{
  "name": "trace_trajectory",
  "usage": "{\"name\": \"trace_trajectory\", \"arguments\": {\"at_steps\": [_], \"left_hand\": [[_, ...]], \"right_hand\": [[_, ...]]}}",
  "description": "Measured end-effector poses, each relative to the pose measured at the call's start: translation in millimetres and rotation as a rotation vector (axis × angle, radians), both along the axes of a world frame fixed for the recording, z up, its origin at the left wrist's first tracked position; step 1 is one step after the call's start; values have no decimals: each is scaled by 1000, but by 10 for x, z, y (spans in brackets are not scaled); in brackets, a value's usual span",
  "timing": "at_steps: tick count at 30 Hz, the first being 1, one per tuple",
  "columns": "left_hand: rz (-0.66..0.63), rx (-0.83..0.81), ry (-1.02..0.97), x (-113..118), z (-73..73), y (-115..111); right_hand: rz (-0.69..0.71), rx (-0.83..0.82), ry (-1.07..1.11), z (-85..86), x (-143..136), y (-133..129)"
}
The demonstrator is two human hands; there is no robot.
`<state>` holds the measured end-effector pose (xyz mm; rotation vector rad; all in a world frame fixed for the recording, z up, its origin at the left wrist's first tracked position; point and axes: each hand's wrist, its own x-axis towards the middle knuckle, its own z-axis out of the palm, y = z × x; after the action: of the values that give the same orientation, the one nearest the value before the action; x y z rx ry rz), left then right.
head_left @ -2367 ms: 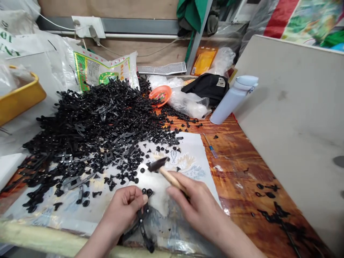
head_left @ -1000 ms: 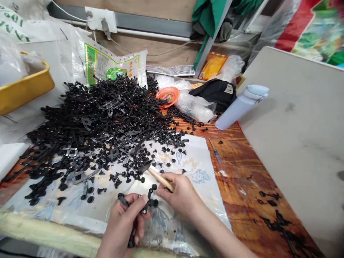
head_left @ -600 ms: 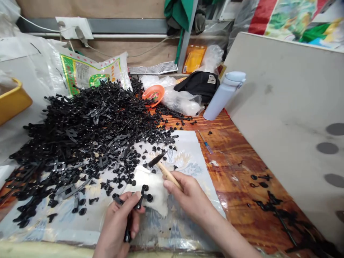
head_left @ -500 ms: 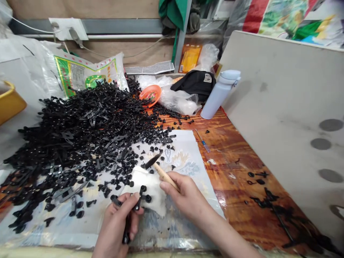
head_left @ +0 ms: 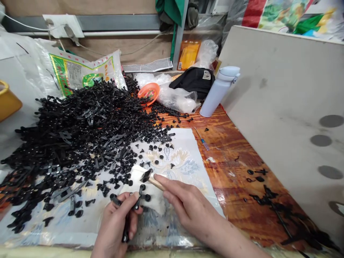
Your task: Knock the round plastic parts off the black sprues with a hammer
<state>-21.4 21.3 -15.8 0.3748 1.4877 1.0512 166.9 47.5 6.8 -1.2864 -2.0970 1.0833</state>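
My left hand (head_left: 120, 218) is closed around a black jointed part (head_left: 139, 200) with round knobs at its ends. One end sticks out past the thumb, and another piece shows below the fingers. Closed on the light wooden handle of a small hammer (head_left: 156, 182) is my right hand (head_left: 185, 200). The hammer's black head lies over a white pad (head_left: 138, 172), just above the part; I cannot tell whether it touches the pad. Many loose black knobs (head_left: 122, 172) are scattered on the patterned plastic sheet (head_left: 185, 147) to the left of the hands.
A large heap of black parts (head_left: 88, 118) covers the back left. An orange dish (head_left: 149, 92), a black bag (head_left: 193, 82) and a light blue bottle (head_left: 216, 93) stand behind. On the right are a screwdriver (head_left: 204, 144), dark parts (head_left: 271, 204) and a grey panel (head_left: 276, 100).
My right hand has moved the hammer down and left, its head now lower and closer to the part. The left hand keeps its grip almost unmoved. The view has shifted slightly.
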Motion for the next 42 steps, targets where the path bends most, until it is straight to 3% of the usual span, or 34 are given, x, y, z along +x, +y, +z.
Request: {"name": "trace_trajectory", "arguments": {"at_steps": [3, 9, 12, 16, 21, 31, 36, 42], "left_hand": [[-6, -13, -1, -7, 0, 3], [-6, -46, -9, -15, 9, 9], [-21, -45, -28, -31, 7, 6], [-18, -64, -44, -56, 17, 7], [-3, -65, -74, -64, 53, 12], [-31, -55, -25, -29, 51, 32], [-41, -62, -20, -37, 41, 19], [-32, -52, -26, -29, 4, 6]], "right_hand": [[18, 31, -51, 15, 47, -44], [-46, 220, 118, 43, 78, -111], [-24, 109, 110, 14, 51, -81], [-103, -56, 112, 19, -13, 45], [-128, -111, 153, -19, -68, 146], [-162, -107, 187, -26, -29, 117], [-118, -61, 167, -43, -36, 63], [-4, 56, -12, 41, 25, -34]]}}
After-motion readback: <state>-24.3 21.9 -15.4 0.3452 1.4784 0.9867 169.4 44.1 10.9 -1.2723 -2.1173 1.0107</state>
